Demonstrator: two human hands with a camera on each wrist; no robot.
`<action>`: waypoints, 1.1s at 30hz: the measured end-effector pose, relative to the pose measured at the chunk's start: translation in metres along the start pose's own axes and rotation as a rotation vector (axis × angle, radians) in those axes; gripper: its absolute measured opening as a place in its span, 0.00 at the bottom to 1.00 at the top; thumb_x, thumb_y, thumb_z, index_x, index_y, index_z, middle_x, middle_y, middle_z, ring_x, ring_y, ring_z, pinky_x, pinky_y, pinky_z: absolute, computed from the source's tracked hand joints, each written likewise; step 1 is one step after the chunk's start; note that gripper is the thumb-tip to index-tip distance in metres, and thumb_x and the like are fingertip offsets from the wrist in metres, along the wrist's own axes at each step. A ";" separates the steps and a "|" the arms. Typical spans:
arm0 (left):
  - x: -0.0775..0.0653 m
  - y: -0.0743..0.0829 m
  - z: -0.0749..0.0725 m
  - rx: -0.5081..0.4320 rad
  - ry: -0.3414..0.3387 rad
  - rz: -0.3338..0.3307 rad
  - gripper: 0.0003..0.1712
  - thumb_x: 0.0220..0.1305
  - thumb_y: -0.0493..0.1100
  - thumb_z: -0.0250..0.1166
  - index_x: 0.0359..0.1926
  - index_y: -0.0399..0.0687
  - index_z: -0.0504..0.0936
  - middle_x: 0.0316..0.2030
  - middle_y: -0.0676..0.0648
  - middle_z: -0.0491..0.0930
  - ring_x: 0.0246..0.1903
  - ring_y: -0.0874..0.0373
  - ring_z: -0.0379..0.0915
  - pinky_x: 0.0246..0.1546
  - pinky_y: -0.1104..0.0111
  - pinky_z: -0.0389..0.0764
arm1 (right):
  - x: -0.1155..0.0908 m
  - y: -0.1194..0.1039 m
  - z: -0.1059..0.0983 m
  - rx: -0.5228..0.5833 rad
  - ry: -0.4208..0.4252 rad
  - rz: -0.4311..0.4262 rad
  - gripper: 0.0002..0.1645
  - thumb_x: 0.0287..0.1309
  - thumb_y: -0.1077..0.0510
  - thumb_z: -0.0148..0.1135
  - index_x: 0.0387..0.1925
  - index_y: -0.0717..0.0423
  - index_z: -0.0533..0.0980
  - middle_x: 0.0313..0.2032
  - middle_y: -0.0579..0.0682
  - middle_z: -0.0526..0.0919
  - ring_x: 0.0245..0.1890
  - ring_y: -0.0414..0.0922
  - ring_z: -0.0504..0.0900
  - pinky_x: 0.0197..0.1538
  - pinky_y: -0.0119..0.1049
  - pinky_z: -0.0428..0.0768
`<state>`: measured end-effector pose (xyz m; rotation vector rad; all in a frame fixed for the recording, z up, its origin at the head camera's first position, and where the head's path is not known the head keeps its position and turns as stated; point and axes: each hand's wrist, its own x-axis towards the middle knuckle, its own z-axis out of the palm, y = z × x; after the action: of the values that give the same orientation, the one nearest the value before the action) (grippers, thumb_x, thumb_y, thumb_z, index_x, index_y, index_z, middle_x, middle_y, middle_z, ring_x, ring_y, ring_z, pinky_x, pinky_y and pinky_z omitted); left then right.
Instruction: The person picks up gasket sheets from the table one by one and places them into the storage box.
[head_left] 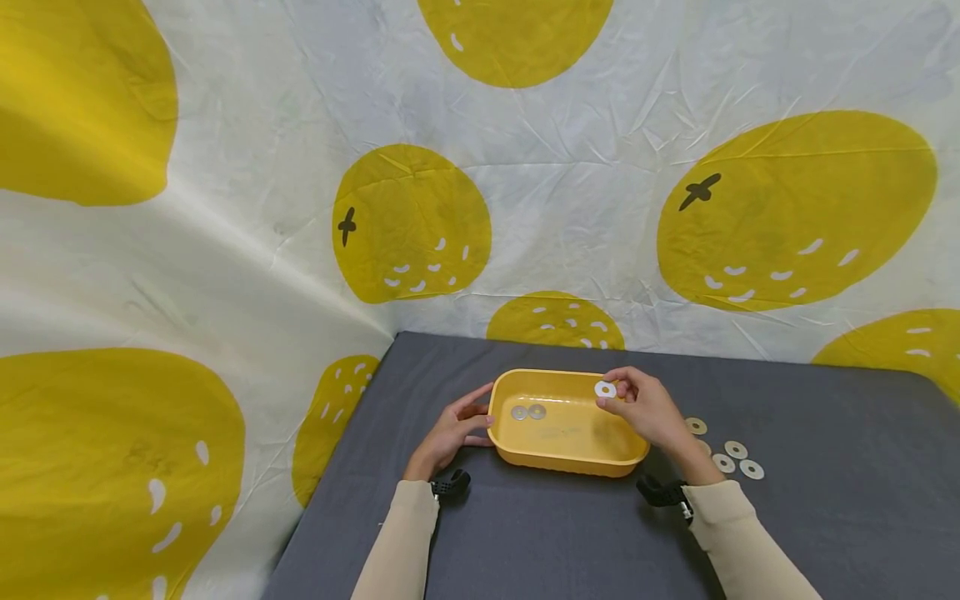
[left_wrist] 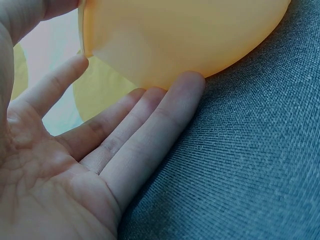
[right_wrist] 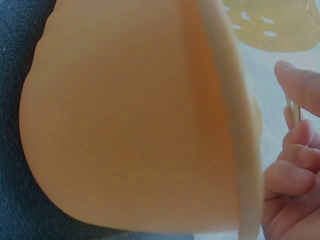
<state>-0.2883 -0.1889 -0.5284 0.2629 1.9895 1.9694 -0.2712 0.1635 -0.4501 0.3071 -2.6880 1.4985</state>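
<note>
A yellow plastic tray [head_left: 570, 463] stands on the grey cloth, with two flat metal washers [head_left: 514, 413] side by side on its floor at the left. My left hand [head_left: 448, 433] is at the tray's left end. In the left wrist view its fairly straight fingers [left_wrist: 155, 132] touch the outer wall and rim. Above the tray's right part, my right hand [head_left: 645, 410] pinches a pale washer [head_left: 597, 390] between thumb and fingers. The right wrist view shows that washer edge-on [right_wrist: 298, 114], beyond the tray's rim [right_wrist: 232, 100].
Several loose washers [head_left: 752, 470] lie on the grey cloth [head_left: 840, 450] to the right of the tray, one partly hidden behind the right wrist. A white curtain with yellow fruit shapes [head_left: 570, 225] hangs behind and at the left.
</note>
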 end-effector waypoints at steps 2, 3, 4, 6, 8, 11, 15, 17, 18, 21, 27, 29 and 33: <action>0.000 0.000 0.000 -0.002 -0.003 0.002 0.37 0.70 0.41 0.67 0.76 0.67 0.67 0.66 0.37 0.75 0.56 0.48 0.82 0.48 0.53 0.89 | 0.001 0.001 0.002 -0.008 -0.006 -0.004 0.20 0.62 0.60 0.72 0.51 0.63 0.77 0.32 0.52 0.71 0.26 0.41 0.64 0.26 0.31 0.64; 0.000 0.000 0.000 -0.003 -0.004 0.002 0.37 0.70 0.41 0.67 0.76 0.67 0.67 0.66 0.37 0.75 0.57 0.47 0.81 0.48 0.53 0.89 | 0.001 0.001 0.004 -0.013 -0.010 -0.004 0.19 0.62 0.60 0.71 0.52 0.63 0.77 0.32 0.51 0.71 0.26 0.41 0.64 0.25 0.31 0.64; 0.000 -0.001 0.000 -0.005 -0.006 0.002 0.37 0.70 0.41 0.67 0.76 0.67 0.67 0.66 0.37 0.75 0.57 0.47 0.81 0.48 0.53 0.89 | 0.001 0.001 0.005 -0.015 -0.014 -0.004 0.19 0.63 0.60 0.71 0.51 0.62 0.77 0.32 0.51 0.71 0.26 0.41 0.64 0.25 0.31 0.64; -0.001 -0.001 -0.001 -0.006 -0.008 0.003 0.38 0.69 0.41 0.68 0.76 0.68 0.67 0.66 0.37 0.75 0.58 0.46 0.81 0.48 0.54 0.89 | 0.001 0.001 0.007 -0.020 -0.026 -0.003 0.18 0.63 0.59 0.71 0.52 0.61 0.77 0.32 0.51 0.71 0.25 0.41 0.64 0.25 0.30 0.64; -0.001 -0.001 -0.001 -0.006 -0.009 0.005 0.38 0.69 0.42 0.68 0.76 0.68 0.67 0.66 0.37 0.75 0.58 0.45 0.81 0.48 0.54 0.89 | 0.002 0.000 0.009 -0.023 -0.037 -0.014 0.18 0.64 0.59 0.70 0.52 0.61 0.76 0.32 0.50 0.71 0.25 0.41 0.64 0.25 0.31 0.65; -0.001 -0.002 -0.002 -0.006 -0.009 0.006 0.38 0.69 0.42 0.68 0.75 0.68 0.67 0.66 0.37 0.75 0.57 0.46 0.81 0.48 0.54 0.89 | 0.003 -0.003 0.013 -0.028 -0.048 -0.020 0.18 0.63 0.58 0.70 0.51 0.61 0.76 0.32 0.50 0.71 0.25 0.41 0.65 0.25 0.31 0.65; -0.001 -0.002 -0.002 -0.010 -0.011 0.006 0.38 0.69 0.42 0.68 0.75 0.67 0.67 0.66 0.37 0.75 0.56 0.47 0.81 0.48 0.53 0.89 | 0.004 -0.006 0.019 -0.047 -0.060 -0.022 0.19 0.63 0.57 0.71 0.50 0.59 0.76 0.31 0.49 0.71 0.24 0.41 0.65 0.25 0.31 0.65; -0.001 -0.002 -0.002 -0.010 -0.015 0.007 0.38 0.69 0.41 0.68 0.76 0.67 0.67 0.65 0.37 0.75 0.56 0.47 0.82 0.48 0.53 0.89 | 0.005 -0.007 0.023 -0.058 -0.064 -0.033 0.19 0.62 0.56 0.72 0.49 0.58 0.76 0.31 0.48 0.71 0.25 0.41 0.65 0.26 0.31 0.65; -0.001 -0.001 -0.002 -0.010 -0.017 0.009 0.38 0.69 0.41 0.67 0.76 0.67 0.67 0.65 0.37 0.75 0.55 0.47 0.82 0.48 0.53 0.89 | 0.006 -0.008 0.025 -0.065 -0.062 -0.043 0.19 0.61 0.56 0.73 0.49 0.58 0.76 0.30 0.48 0.71 0.25 0.41 0.66 0.26 0.31 0.65; 0.000 -0.001 -0.002 -0.010 -0.021 0.014 0.38 0.69 0.41 0.67 0.76 0.67 0.67 0.65 0.36 0.75 0.55 0.47 0.83 0.48 0.53 0.89 | 0.006 -0.011 0.031 -0.073 -0.050 -0.085 0.18 0.59 0.57 0.74 0.47 0.58 0.77 0.29 0.48 0.72 0.25 0.41 0.67 0.28 0.31 0.66; 0.001 -0.001 -0.003 -0.015 -0.022 0.015 0.37 0.69 0.41 0.68 0.75 0.67 0.68 0.66 0.37 0.75 0.58 0.46 0.81 0.49 0.53 0.89 | 0.009 -0.015 0.044 -0.084 -0.059 -0.102 0.18 0.56 0.58 0.76 0.45 0.59 0.78 0.28 0.50 0.73 0.24 0.42 0.66 0.28 0.31 0.65; 0.001 -0.001 -0.003 -0.014 -0.022 0.013 0.37 0.69 0.41 0.68 0.75 0.67 0.68 0.66 0.38 0.75 0.58 0.45 0.81 0.49 0.53 0.89 | 0.010 -0.014 0.048 -0.103 -0.063 -0.095 0.19 0.55 0.57 0.77 0.45 0.58 0.79 0.28 0.49 0.74 0.24 0.42 0.67 0.28 0.31 0.65; 0.000 -0.002 -0.003 -0.012 -0.023 0.012 0.38 0.69 0.42 0.68 0.76 0.67 0.67 0.67 0.38 0.75 0.58 0.45 0.81 0.49 0.53 0.89 | 0.013 -0.013 0.055 -0.127 -0.068 -0.075 0.19 0.55 0.56 0.77 0.45 0.57 0.79 0.28 0.49 0.74 0.25 0.42 0.68 0.28 0.31 0.66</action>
<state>-0.2893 -0.1912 -0.5304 0.2939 1.9660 1.9757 -0.2782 0.1084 -0.4670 0.4546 -2.7738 1.3137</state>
